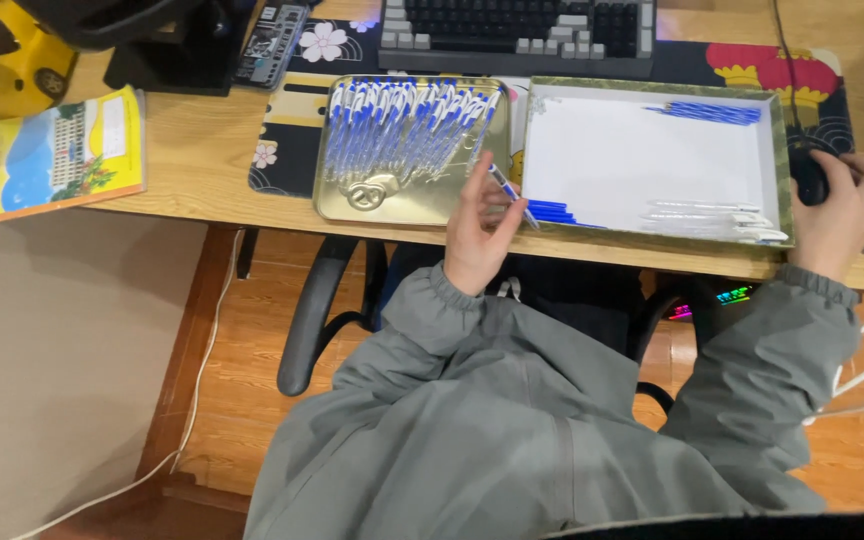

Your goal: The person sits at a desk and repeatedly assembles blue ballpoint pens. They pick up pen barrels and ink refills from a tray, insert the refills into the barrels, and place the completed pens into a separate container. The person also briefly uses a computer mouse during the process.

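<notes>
A blue-and-white pen [511,194] is pinched between the thumb and fingers of the left hand [479,232], which is raised from a grey sleeve [512,400] with the palm turned inward, over the gap between two trays. The pen is tilted, its tip pointing toward the right tray. The right hand [842,212] is curled down over a dark mouse [808,172] at the right end of the counter [192,160], the wrist bent and the fingers closed round it.

The counter is of light wood and is partly covered by a dark desk mat with flowers [292,140]. Wooden floorboards [242,400] are seen below, and a pale rug or wall panel at the left.

To the left of the held pen, one gold metal tray [352,205] is filled with a dense row of like pens, too many to be counted surely. To the right, one white box lid with a green rim [652,160] is laid; three small groups are seen in it: blue parts at the top, blue parts at the lower left, clear parts at the lower right. One keyboard [518,35], one yellow booklet [57,152] and one yellow toy [7,60] are set behind.
</notes>
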